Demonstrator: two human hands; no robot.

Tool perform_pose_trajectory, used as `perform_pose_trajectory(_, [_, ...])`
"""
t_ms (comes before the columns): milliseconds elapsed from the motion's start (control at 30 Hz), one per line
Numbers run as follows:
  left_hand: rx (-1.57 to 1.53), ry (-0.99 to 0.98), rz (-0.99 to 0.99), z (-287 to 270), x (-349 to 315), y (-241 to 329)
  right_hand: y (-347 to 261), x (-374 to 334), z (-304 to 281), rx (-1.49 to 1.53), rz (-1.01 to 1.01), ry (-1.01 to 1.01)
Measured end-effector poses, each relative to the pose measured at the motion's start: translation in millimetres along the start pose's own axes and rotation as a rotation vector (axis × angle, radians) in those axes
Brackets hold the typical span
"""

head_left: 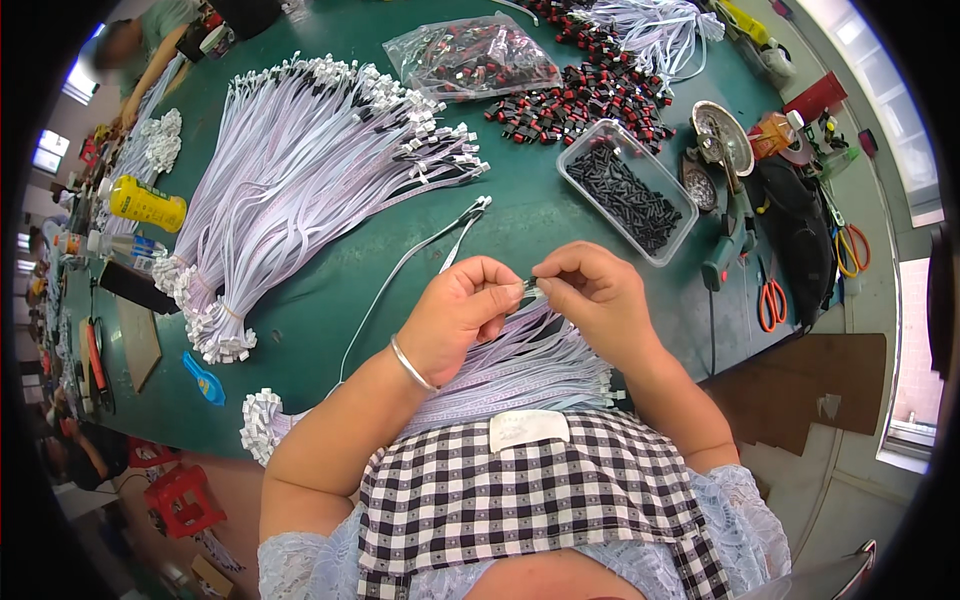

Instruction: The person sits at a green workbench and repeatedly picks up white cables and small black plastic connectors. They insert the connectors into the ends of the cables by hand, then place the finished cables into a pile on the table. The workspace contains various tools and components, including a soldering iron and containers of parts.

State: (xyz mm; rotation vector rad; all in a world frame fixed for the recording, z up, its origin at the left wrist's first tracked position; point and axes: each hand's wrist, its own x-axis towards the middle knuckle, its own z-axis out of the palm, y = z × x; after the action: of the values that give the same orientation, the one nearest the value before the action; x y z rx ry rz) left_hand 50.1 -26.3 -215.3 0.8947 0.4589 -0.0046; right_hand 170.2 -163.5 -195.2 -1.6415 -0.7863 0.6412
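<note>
My left hand (462,308) and my right hand (596,296) meet above the table's near edge, thumbs and forefingers pinched together. Between the fingertips is a small black piece (531,283), apparently on the end of a thin wire; the fingers cover most of it. Under my hands lies a bundle of flat white cables (500,372) with white connectors (264,420) at its left end. A single loose white cable (388,278) curves past my left hand, its tip pointing away from me. Beyond my right hand stands a clear plastic box (652,262) of small black sleeves (625,195).
A big fan of white cables (290,180) covers the left of the green table (330,345). Farther back are a bag of red-and-black parts (470,58) and a loose heap of them (590,105). Orange-handled scissors (771,303) and a green tool (722,255) lie right.
</note>
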Motion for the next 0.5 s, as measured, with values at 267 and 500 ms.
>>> perform_pose_trajectory(267, [0.006,-0.004,0.001,-0.3,0.3,-0.3,2.1,1.6,-1.0,-0.191,-0.239,-0.023])
perform_pose_trajectory(500, [-0.010,-0.013,-0.014,-1.1,0.1,0.8,4.9,1.4,0.4,-0.151,-0.259,0.003])
